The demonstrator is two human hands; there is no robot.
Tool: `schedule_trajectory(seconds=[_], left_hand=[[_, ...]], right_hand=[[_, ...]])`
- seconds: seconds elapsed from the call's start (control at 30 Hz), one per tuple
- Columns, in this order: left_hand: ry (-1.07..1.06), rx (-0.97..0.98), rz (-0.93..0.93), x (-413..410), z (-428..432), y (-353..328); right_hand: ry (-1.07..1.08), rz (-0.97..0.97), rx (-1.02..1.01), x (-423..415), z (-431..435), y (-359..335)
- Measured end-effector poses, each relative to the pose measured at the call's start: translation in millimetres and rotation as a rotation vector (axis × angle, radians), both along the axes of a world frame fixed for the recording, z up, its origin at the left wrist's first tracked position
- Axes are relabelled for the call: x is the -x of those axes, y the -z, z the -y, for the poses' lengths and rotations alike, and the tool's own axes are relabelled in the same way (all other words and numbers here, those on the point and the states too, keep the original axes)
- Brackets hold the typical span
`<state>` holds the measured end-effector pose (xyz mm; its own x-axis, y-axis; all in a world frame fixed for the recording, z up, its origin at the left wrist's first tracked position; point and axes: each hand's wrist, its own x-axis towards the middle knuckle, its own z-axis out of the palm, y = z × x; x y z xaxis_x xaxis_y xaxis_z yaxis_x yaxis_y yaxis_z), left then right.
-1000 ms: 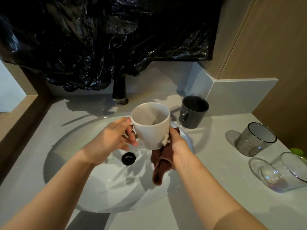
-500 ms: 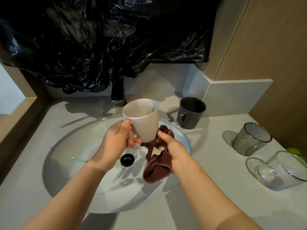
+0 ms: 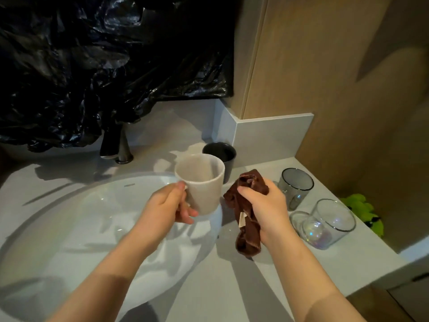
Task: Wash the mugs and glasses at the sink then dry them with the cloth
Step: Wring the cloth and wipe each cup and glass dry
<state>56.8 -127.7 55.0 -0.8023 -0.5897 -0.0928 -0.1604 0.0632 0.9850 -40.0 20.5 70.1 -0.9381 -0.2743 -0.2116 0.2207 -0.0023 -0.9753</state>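
Head view looks down on a pale grey tabletop (image 3: 232, 289) with a white oval sink (image 3: 92, 219) set into it. The left hand (image 3: 166, 206) grips a white mug (image 3: 204, 184) by its handle, fingers curled round the handle and thumb on top. The mug is held nearly upright, mouth up, in the air above the right side of the basin. The right hand (image 3: 268, 209) is closed in a fist round a brown cloth (image 3: 247, 237). A bunch of the fabric sticks out above the thumb and the rest hangs below the palm, with a small pale tag showing. The cloth is just beside the mug on its right, with a narrow gap between them, and it hangs over the tabletop by the basin's right rim. Behind the white mug a dark mug (image 3: 224, 153) stands upright near the back corner, partly hidden by the white one. To the right of the cloth hand a smoky grey glass (image 3: 296, 185) stands upright on the tabletop, and nearer the front edge is a clear glass (image 3: 330, 225) with an iridescent sheen at its base, close to the grey one. A dark faucet (image 3: 115, 146) rises behind the sink, under a crumpled black plastic sheet (image 3: 92, 56) that covers the wall. A wooden panel (image 3: 336, 77) lines the right side, and something bright green (image 3: 364, 210) lies beyond the tabletop's right edge.
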Motion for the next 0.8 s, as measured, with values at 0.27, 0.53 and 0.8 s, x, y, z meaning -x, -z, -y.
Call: schedule_trajectory(seconds=[0.27,0.53,0.8], left_hand=[[0.133,-0.109,0.093,60,-67,20],[0.089,-0.141,0.098,83,-88,38],[0.092,-0.110,0.106,91,-83,48]], right_hand=[[0.176,-0.093,-0.180,24,-73,12],[0.160,-0.111,-0.207,30,-93,18],[0.125,-0.140,-0.217,37,-92,25]])
